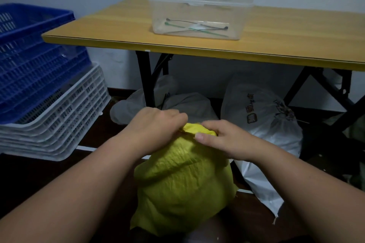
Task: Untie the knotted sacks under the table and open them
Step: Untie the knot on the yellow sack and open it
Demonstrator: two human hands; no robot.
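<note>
The yellow sack point(183, 181) stands upright on the floor in front of the bench point(276, 31), long axis vertical, gathered mouth uppermost. Both hands meet at that mouth. The left hand point(156, 130) has its grip curled over the left side of the bunched top; the right hand point(221, 138) pinches the right side, thumb on the near face. The knot itself is hidden beneath the fingers. Neither hand is nearer. White sacks point(264, 116) lie behind, under the bench.
</note>
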